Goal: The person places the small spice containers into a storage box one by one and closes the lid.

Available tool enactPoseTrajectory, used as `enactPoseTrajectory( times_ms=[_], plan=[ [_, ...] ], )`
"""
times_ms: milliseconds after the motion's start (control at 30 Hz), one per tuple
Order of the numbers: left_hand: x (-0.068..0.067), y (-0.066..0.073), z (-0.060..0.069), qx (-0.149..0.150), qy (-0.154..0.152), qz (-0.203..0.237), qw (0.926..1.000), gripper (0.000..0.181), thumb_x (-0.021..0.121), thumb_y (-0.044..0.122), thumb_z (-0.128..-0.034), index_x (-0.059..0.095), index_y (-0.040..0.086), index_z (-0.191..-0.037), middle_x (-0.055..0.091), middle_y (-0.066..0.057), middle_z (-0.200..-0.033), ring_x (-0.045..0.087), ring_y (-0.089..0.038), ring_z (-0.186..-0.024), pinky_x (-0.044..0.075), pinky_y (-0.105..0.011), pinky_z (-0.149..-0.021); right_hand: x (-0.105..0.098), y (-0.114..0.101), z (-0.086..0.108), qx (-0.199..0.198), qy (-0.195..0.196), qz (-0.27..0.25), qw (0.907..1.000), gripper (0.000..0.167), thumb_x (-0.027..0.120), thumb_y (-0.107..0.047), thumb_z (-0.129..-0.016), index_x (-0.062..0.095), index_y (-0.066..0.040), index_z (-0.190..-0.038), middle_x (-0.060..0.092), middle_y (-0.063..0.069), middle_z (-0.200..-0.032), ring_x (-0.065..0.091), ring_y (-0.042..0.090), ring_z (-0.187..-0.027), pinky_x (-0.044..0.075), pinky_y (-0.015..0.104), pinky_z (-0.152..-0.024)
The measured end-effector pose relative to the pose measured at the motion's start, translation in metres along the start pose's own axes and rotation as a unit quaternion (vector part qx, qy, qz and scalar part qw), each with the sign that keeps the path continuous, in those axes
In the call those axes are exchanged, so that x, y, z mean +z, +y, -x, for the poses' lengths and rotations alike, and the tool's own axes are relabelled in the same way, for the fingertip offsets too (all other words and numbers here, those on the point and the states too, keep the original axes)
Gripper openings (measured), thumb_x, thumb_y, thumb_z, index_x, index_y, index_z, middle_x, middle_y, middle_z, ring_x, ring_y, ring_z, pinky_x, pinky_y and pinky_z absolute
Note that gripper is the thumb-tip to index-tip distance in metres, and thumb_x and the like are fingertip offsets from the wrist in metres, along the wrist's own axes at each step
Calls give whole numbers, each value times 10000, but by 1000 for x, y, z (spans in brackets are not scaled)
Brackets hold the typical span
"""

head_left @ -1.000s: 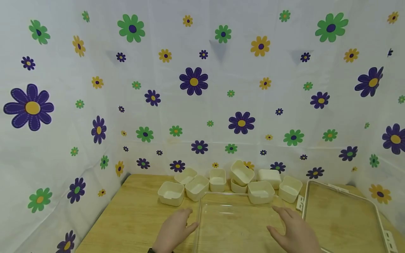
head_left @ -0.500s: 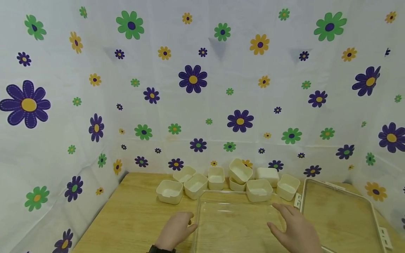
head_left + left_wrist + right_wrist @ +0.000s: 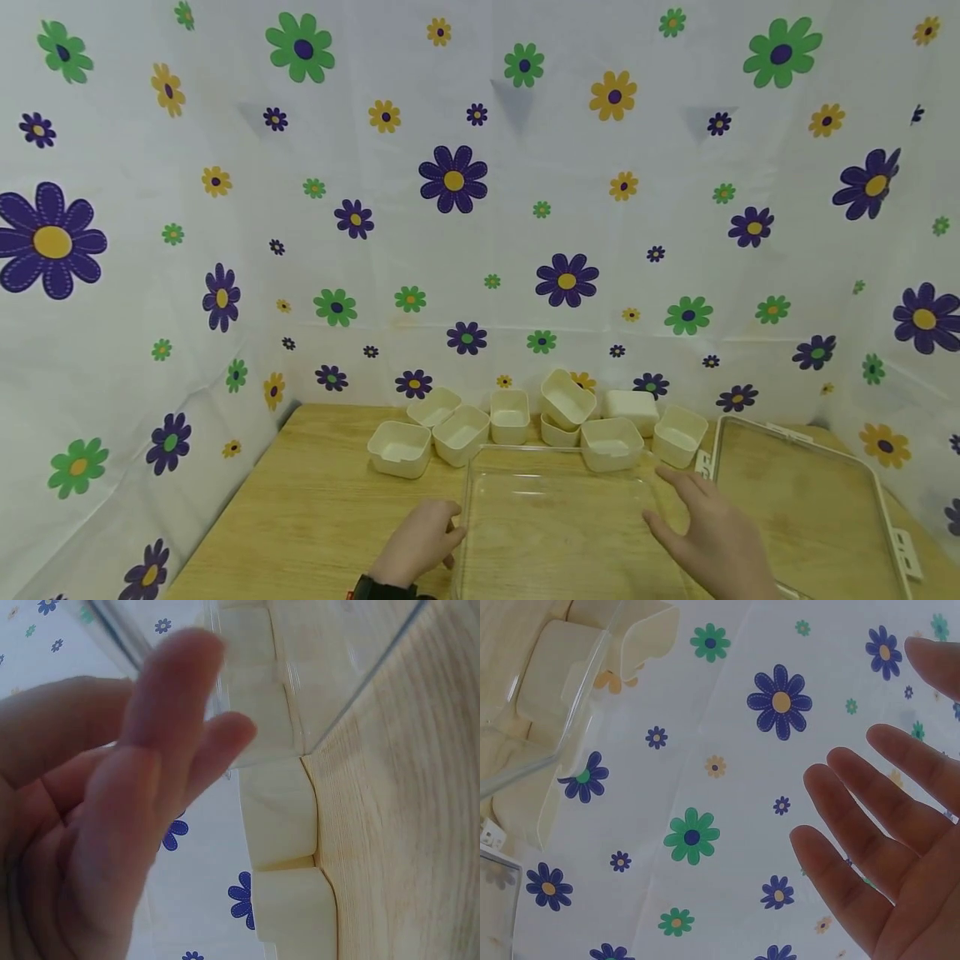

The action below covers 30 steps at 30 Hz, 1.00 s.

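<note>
A large clear plastic box (image 3: 555, 521) stands open on the table between the two hands. At its left wall is the left hand (image 3: 420, 540), fingers loosely bent and thumb toward the rim; I cannot tell whether it touches. In the left wrist view, this left hand (image 3: 112, 795) holds nothing, close to the transparent wall. The right hand (image 3: 711, 527) hovers by the box's right side with its fingers spread. Straight, separated fingers of the right hand (image 3: 885, 840) show in the right wrist view, with nothing in them.
Several small cream containers (image 3: 399, 450) line the back of the table, one tilted container (image 3: 567, 400) resting on another. A clear lid (image 3: 798, 500) with pale clips lies at the right. A flower-print sheet (image 3: 480, 242) hangs behind and at both sides.
The right hand has moved slightly right, away from the box. The left fingers now point lower along the box's left side. The whole head view has shifted a little.
</note>
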<state>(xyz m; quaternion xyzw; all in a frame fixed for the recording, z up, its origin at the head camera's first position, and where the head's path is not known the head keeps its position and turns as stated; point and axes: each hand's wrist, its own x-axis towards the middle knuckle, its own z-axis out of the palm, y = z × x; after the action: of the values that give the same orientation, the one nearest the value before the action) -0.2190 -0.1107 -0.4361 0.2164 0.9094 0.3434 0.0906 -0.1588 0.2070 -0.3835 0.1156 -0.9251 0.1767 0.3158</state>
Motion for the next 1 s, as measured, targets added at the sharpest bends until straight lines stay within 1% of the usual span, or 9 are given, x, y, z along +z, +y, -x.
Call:
enactPoseTrajectory(
  times_ms=[67, 133, 233, 467, 500, 600, 733, 867, 1000],
  plan=[
    [1, 0, 0, 42, 16, 16, 10000, 184, 539, 29, -846, 464, 61, -681, 488, 14, -524, 542, -124, -427, 284, -211, -401, -2, 4, -3, -65, 56, -58, 9999, 456, 778, -182, -617, 607, -40, -1015, 608, 100, -921, 576, 190, -624, 409, 252, -427],
    [1, 0, -1, 40, 2, 51, 10000, 161, 538, 27, -846, 479, 56, -699, 485, 12, -525, 541, -122, -428, 282, -209, -401, -4, 8, -6, -99, 79, -95, 9999, 443, 773, -158, -628, 601, -33, -1017, 606, 111, -929, 520, 125, -531, 361, 214, -385],
    [1, -1, -2, 10, -30, 90, 10000, 98, 539, 23, -846, 518, 28, -751, 485, 6, -533, 541, -123, -430, 282, -209, -400, -7, 16, -12, -42, 19, 9, 10000, 429, 759, -150, -651, 595, -31, -1029, 604, 122, -930, 438, 83, -464, 282, 199, -336],
    [2, -1, -2, -91, -92, 8, 9999, 51, 547, 24, -842, 545, 5, -794, 494, 4, -545, 533, -112, -425, 317, -220, -420, -12, 35, -28, -105, -158, 239, 9995, 378, 724, -138, -680, 595, 35, -990, 610, 135, -827, 581, 245, -654, 414, 298, -450],
    [2, -1, -2, -87, -102, 22, 9999, 43, 546, 25, -842, 556, -15, -828, 500, 2, -553, 535, -115, -426, 320, -222, -422, -13, 39, -31, -59, -225, 246, 9994, 372, 716, -133, -687, 590, 47, -988, 606, 137, -809, 577, 246, -648, 404, 292, -440],
    [2, -1, -2, -155, -151, 148, 9997, 204, 545, 24, -844, 551, -106, -1001, 523, -17, -597, 547, -134, -443, 332, -226, -425, -14, 47, -39, 183, -556, 250, 9980, 362, 684, -139, -727, 571, 77, -994, 602, 153, -802, 575, 260, -653, 414, 305, -451],
    [1, -2, -1, -273, -179, 258, 9991, 344, 543, 21, -847, 478, -160, -1131, 536, -41, -640, 562, -165, -466, 351, -238, -435, -10, 58, -51, 490, -857, 183, 9949, 355, 651, -154, -760, 554, 124, -958, 593, 184, -790, 571, 287, -655, 453, 378, -528],
    [0, -1, -1, -248, -165, 191, 9994, 341, 541, 21, -846, 478, -167, -1123, 533, -38, -630, 567, -176, -470, 353, -241, -431, -4, 70, -63, 849, -1064, 87, 9907, 395, 622, -182, -783, 537, 163, -957, 587, 260, -823, 577, 340, -677, 461, 434, -587],
    [1, 1, -2, -201, -186, 143, 9995, 346, 538, 22, -846, 477, -174, -1124, 540, -40, -617, 564, -169, -462, 340, -234, -421, 3, 84, -69, 1335, -1444, 144, 9804, 491, 586, -252, -805, 514, 187, -1012, 558, 339, -926, 574, 408, -744, 461, 464, -620]
  ],
)
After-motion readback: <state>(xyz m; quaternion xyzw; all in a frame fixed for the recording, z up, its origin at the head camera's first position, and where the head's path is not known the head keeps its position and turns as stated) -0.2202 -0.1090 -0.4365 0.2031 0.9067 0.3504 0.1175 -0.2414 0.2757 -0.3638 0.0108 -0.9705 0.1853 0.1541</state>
